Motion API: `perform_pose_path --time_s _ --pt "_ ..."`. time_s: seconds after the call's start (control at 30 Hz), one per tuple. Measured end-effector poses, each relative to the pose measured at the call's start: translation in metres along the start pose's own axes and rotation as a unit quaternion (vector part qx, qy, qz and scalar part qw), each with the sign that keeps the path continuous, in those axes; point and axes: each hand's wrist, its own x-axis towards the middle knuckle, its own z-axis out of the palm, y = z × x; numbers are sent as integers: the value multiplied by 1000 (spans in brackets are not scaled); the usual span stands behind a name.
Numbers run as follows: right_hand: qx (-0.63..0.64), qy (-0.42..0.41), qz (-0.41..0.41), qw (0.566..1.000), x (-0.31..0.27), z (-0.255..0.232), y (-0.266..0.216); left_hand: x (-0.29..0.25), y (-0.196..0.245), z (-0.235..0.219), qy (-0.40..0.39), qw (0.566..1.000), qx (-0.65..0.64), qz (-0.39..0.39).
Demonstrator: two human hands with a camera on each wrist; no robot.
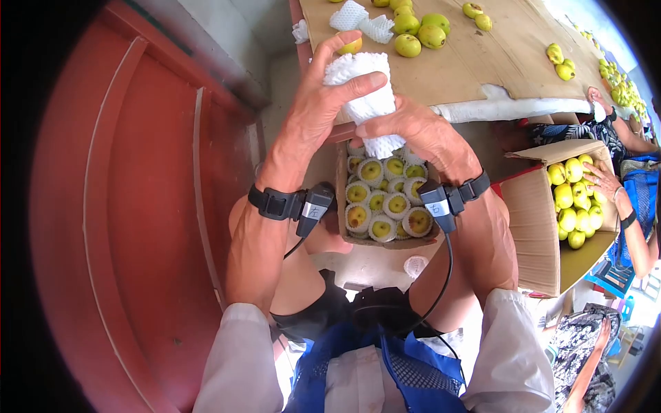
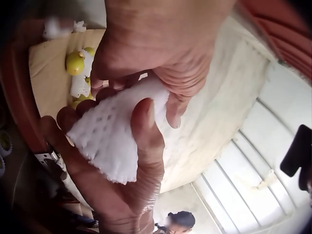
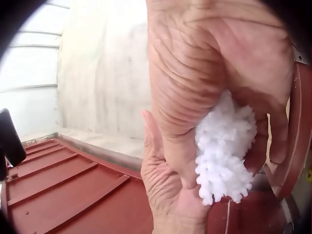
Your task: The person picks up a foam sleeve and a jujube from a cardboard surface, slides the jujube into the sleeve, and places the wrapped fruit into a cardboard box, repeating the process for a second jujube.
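Both hands hold a white foam fruit net [image 1: 372, 108] between them, over the table's near edge. My left hand [image 1: 311, 103] grips its upper, wider part, thumb across the front. With thumb and fingers, my right hand [image 1: 430, 131] pinches the narrower lower part, and its loose end hangs below. In the left wrist view the foam net [image 2: 109, 129] spreads like a cone between the hands. The right wrist view shows its bunched end [image 3: 224, 168] below the right thumb. Whether a fruit is inside, I cannot tell. Below the hands, round yellow-green fruits [image 1: 396, 204] in foam nets fill a carton [image 1: 341, 199].
Loose yellow-green fruits [image 1: 407, 45] and foam nets [image 1: 349, 15] lie on the cardboard-covered table [image 1: 482, 62]. At right, another person's hand [image 1: 603, 180] touches fruit in a tilted carton [image 1: 530, 220]. A red panelled surface [image 1: 151, 206] stands at left.
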Motion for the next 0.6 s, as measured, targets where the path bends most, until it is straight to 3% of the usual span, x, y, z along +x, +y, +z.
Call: perform_pose_path --time_s 0.07,0.13,0.17,0.23,0.27,0.33,0.37,0.43,0.57,0.6 --pt "35 -6 -9 999 -7 6 -5 -1 8 -5 -1 998 57 2" --pt "43 35 -26 998 -14 10 -11 -8 21 -4 15 971 238 31" --pt "44 39 -28 998 -12 5 -8 -10 24 -8 11 970 239 31" --pt "14 49 20 999 -1 -10 4 -16 27 -11 -46 874 439 203" --pt "16 52 20 998 3 -17 7 -17 26 -8 -50 874 439 202" --pt "41 -9 36 998 5 -20 11 -24 28 5 -109 724 632 252" --pt "42 -10 37 998 3 -20 13 -27 25 8 -110 725 633 250" --pt "48 -23 45 998 -2 -16 9 -27 20 16 -168 617 721 268" --pt "31 -54 29 998 -13 -18 8 -22 25 27 -181 565 750 292" --pt "15 -46 26 999 -23 -17 3 -20 28 30 -188 569 744 294"
